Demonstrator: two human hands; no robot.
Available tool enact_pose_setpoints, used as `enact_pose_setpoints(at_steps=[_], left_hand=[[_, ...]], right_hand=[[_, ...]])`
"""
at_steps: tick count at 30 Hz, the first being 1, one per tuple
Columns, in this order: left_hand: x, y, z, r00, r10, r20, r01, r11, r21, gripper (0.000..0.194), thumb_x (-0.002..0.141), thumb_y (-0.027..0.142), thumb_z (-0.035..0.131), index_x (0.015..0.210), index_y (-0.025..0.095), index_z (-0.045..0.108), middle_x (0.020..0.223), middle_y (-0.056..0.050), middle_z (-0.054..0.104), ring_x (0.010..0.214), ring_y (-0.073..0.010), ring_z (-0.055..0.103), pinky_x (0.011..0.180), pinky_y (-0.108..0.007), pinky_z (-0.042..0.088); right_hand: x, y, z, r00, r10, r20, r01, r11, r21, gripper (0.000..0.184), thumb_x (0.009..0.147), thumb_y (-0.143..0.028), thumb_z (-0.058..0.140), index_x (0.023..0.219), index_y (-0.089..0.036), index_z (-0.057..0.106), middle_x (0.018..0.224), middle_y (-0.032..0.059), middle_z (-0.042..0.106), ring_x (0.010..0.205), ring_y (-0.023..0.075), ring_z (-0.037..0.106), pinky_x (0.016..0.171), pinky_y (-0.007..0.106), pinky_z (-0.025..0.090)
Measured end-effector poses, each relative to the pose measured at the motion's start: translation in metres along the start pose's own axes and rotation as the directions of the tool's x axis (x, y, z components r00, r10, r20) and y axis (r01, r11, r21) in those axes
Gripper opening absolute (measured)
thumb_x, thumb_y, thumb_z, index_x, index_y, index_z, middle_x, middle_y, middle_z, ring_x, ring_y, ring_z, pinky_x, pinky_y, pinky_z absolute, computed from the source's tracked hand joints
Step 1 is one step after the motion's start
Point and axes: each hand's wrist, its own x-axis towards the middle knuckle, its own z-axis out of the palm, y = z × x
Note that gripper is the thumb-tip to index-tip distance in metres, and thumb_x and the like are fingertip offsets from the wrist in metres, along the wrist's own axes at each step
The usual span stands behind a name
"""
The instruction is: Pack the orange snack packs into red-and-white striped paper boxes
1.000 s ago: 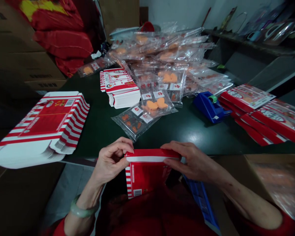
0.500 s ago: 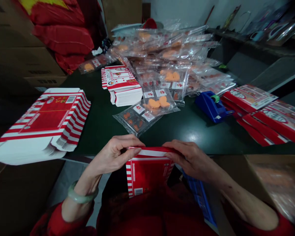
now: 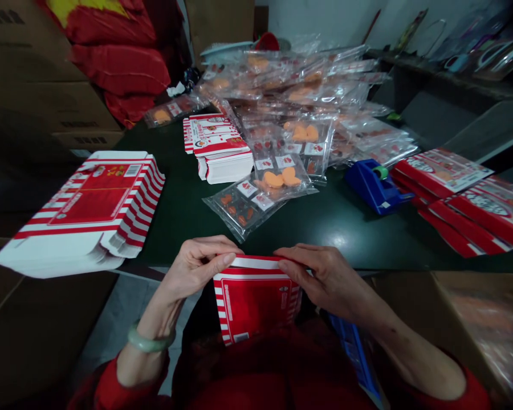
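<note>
Left hand (image 3: 196, 270) grasping the upper edge of a red-and-white striped carton blank (image 3: 252, 302), thumb and fingers pinched on the white top strip. Right hand (image 3: 325, 279) grasping the opposite end of the same strip, fingers curved over the edge. Neither hand released. The carton is held near the person, tilted, just short of the near edge of the bench (image 3: 337, 239), its lower end over the person's red clothing. A pale green bangle (image 3: 149, 340) is on the left wrist; red sleeves (image 3: 111, 387) show at both forearms.

On the bench, left: a flat stack of printed cartons (image 3: 98, 208), overhanging the near edge. Far centre: a smaller carton stack (image 3: 218, 154). Just right of it and spreading farther back: a heap of clear plastic bags (image 3: 260, 193) holding orange shapes and small labels. Right: a blue tape dispenser (image 3: 374, 185), beside overlapping red printed cards (image 3: 448, 193). Beyond the bench, far left: cardboard boxes (image 3: 34, 74) and red sacks (image 3: 119, 68). Far right: a shelf (image 3: 436, 85) with assorted items, contents too blurred to identify.
</note>
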Motion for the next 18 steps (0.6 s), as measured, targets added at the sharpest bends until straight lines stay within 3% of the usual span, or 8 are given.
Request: enact_pose_setpoints(at_steps=[3, 5, 8, 14, 18], left_hand=[[-0.006, -0.011, 0.015, 0.983, -0.050, -0.175, 0.014, 0.980, -0.199, 0.020, 0.075, 0.032, 0.070, 0.072, 0.014, 0.074, 0.074, -0.006, 0.065, 0.062, -0.0123, 0.057, 0.053, -0.021, 0.043], [-0.009, -0.016, 0.030, 0.940, -0.155, -0.304, 0.041, 0.935, -0.351, 0.022, 0.073, 0.036, 0.072, 0.072, 0.014, 0.072, 0.069, -0.003, 0.063, 0.056, -0.0097, 0.054, 0.050, -0.019, 0.041], [-0.014, -0.015, 0.050, 0.882, -0.293, -0.370, 0.098, 0.881, -0.464, 0.024, 0.077, 0.039, 0.068, 0.083, 0.016, 0.069, 0.065, 0.001, 0.062, 0.052, -0.0076, 0.051, 0.049, -0.017, 0.040], [-0.017, -0.008, 0.066, 0.919, -0.188, -0.347, 0.095, 0.959, -0.267, 0.022, 0.087, 0.037, 0.057, 0.096, 0.019, 0.067, 0.083, -0.001, 0.065, 0.062, -0.0093, 0.055, 0.055, -0.018, 0.042], [-0.015, -0.005, 0.072, 0.938, -0.008, -0.348, -0.030, 0.994, -0.105, 0.019, 0.091, 0.029, 0.052, 0.090, 0.019, 0.068, 0.087, -0.003, 0.068, 0.077, -0.0127, 0.062, 0.071, -0.022, 0.047]], right_hand=[[0.004, -0.004, 0.003, 1.000, 0.010, 0.002, -0.010, 1.000, 0.008, 0.028, 0.093, -0.026, 0.043, 0.084, -0.018, 0.068, 0.073, 0.0023, 0.066, 0.067, 0.0128, 0.059, 0.063, 0.024, 0.042], [0.005, -0.004, 0.003, 0.999, 0.039, -0.006, -0.039, 0.999, 0.011, 0.030, 0.093, -0.026, 0.042, 0.080, -0.018, 0.067, 0.068, 0.0012, 0.065, 0.062, 0.0118, 0.057, 0.059, 0.023, 0.040], [0.000, -0.001, 0.001, 0.998, 0.057, -0.010, -0.056, 0.998, 0.032, 0.031, 0.093, -0.028, 0.041, 0.080, -0.017, 0.066, 0.068, 0.0006, 0.064, 0.060, 0.0109, 0.057, 0.057, 0.023, 0.039], [-0.023, 0.009, -0.004, 0.999, -0.005, -0.034, 0.005, 1.000, -0.026, 0.030, 0.095, -0.023, 0.037, 0.106, -0.016, 0.064, 0.087, 0.0054, 0.069, 0.077, 0.0148, 0.065, 0.068, 0.026, 0.048], [-0.035, 0.016, 0.001, 0.991, -0.077, -0.107, 0.063, 0.990, -0.129, 0.035, 0.096, -0.022, 0.033, 0.115, -0.014, 0.061, 0.099, 0.0102, 0.070, 0.088, 0.0200, 0.066, 0.076, 0.033, 0.052]])
